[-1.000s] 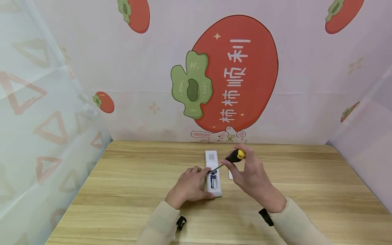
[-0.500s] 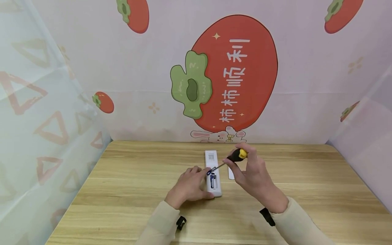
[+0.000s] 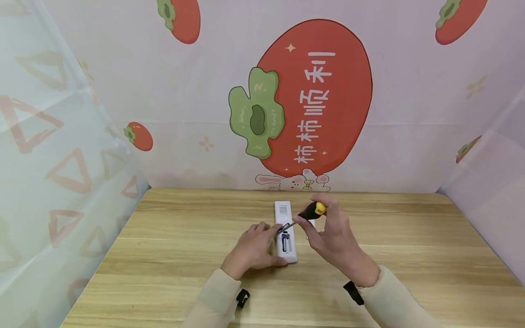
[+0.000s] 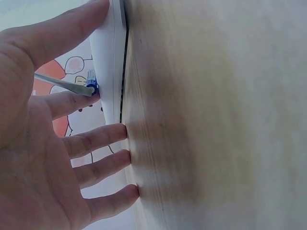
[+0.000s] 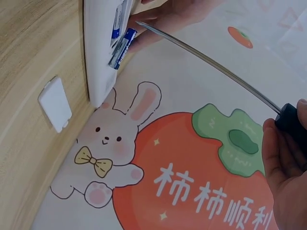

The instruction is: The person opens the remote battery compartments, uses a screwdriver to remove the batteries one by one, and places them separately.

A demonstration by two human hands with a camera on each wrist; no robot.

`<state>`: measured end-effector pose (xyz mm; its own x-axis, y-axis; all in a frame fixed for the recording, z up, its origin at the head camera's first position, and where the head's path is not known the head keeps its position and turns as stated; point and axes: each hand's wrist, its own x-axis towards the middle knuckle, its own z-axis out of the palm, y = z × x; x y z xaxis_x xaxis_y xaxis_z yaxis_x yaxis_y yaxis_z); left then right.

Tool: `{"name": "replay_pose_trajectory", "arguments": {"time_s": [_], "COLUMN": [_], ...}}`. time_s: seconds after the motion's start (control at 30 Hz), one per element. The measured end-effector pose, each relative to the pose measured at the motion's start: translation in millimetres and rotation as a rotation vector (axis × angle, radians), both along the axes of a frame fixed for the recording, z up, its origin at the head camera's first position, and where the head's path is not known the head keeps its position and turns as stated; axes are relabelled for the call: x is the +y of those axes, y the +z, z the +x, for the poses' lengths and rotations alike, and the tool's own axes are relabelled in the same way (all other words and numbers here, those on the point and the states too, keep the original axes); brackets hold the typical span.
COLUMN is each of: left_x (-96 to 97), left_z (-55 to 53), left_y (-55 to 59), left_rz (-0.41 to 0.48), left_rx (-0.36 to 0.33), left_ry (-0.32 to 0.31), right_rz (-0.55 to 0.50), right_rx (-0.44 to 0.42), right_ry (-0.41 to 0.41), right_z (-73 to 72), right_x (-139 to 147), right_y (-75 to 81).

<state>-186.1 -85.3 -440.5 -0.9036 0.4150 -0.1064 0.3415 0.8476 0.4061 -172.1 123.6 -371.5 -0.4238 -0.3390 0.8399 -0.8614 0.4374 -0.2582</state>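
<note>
A white remote control point(image 3: 284, 210) lies back up on the table, its battery bay exposed. One blue-and-silver battery point(image 3: 285, 243) sits in the bay. A second battery point(image 5: 123, 48) is tilted up out of it at the bay's far end. My left hand point(image 3: 254, 248) rests beside the remote, thumb at its near end, forefinger against the raised battery; its other fingers touch the table, nearly straight. My right hand point(image 3: 334, 232) grips a black-and-yellow screwdriver point(image 3: 312, 211) by the handle. The screwdriver's shaft slants down left, its tip close to the raised battery and left forefinger.
A small white battery cover point(image 5: 55, 104) lies on the wooden table point(image 3: 184, 228) right of the remote, partly behind my right hand in the head view. A printed cloth backdrop point(image 3: 197, 91) stands along the table's back edge, with cloth walls at both sides.
The battery at the far end has come up out of the bay and now lies tilted. My right hand with the screwdriver shifted slightly right, then back left. The left hand stays put.
</note>
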Motion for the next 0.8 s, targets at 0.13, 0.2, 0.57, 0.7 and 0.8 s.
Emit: {"name": "replay_pose_trajectory", "arguments": {"time_s": [0.13, 0.2, 0.57, 0.7, 0.8], "left_x": [-0.4, -0.5, 0.6, 0.2, -0.1], "left_z": [-0.1, -0.2, -0.6, -0.5, -0.4], "left_y": [-0.5, -0.1, 0.9, 0.6, 0.0], "left_rz": [0.002, 0.000, -0.008, -0.003, -0.006], "left_rx": [-0.001, 0.000, -0.010, -0.013, -0.009], "left_ry": [-0.002, -0.004, 0.002, 0.005, 0.001], "right_rz": [0.005, 0.017, 0.062, 0.066, 0.073], "right_rx": [-0.011, -0.026, -0.056, -0.055, -0.063], "right_ry": [-0.004, -0.012, -0.059, -0.066, -0.074], "right_z": [-0.8, -0.9, -0.6, -0.7, -0.3], "right_x": [-0.9, -0.6, 3.7, 5.1, 6.4], "right_y": [-1.0, -1.2, -1.5, -0.8, -0.5]}}
